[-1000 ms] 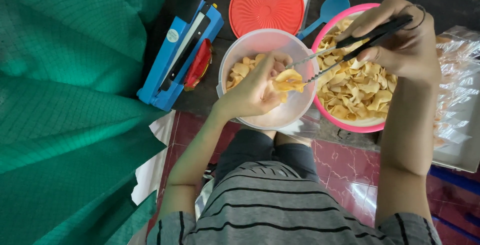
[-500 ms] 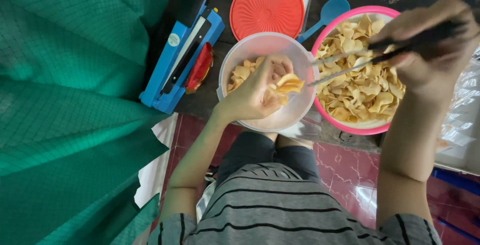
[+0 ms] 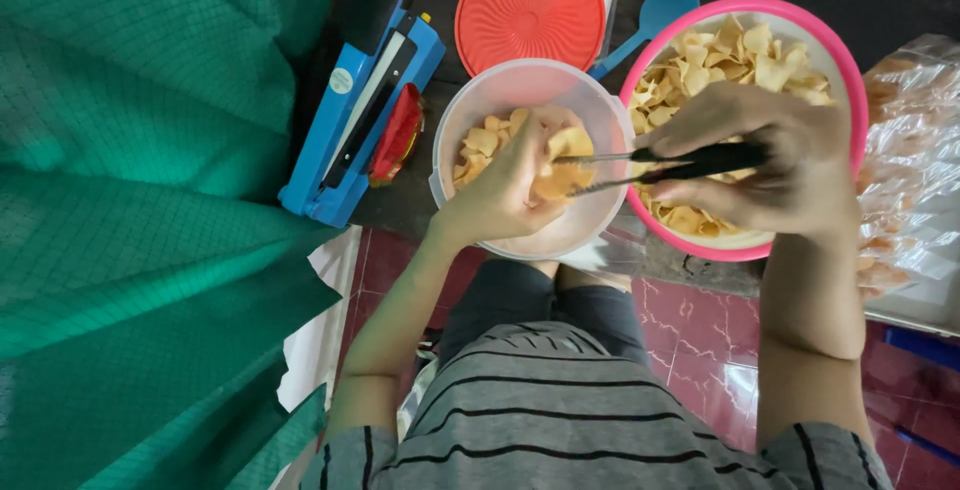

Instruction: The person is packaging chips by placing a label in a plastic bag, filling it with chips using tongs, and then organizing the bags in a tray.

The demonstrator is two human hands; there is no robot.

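My left hand (image 3: 505,190) reaches into a translucent white tub (image 3: 500,85) and holds a small stack of yellow chips (image 3: 562,172) above more chips in the tub. My right hand (image 3: 770,165) grips black-handled metal tongs (image 3: 690,162) whose tips point left and touch the stack in my left hand. Under my right hand sits a pink bowl (image 3: 845,70) heaped with the same pale yellow chips (image 3: 730,55).
A red round lid (image 3: 530,8) lies behind the tub, a blue spoon (image 3: 650,20) beside it. A blue heat sealer (image 3: 355,115) stands to the left, next to green cloth (image 3: 130,200). Clear bags of chips (image 3: 915,170) lie at the right. Red floor tiles show below.
My right hand has swung the tongs leftward from over the pink bowl to the stack in my left hand. The left hand has stayed in the tub.
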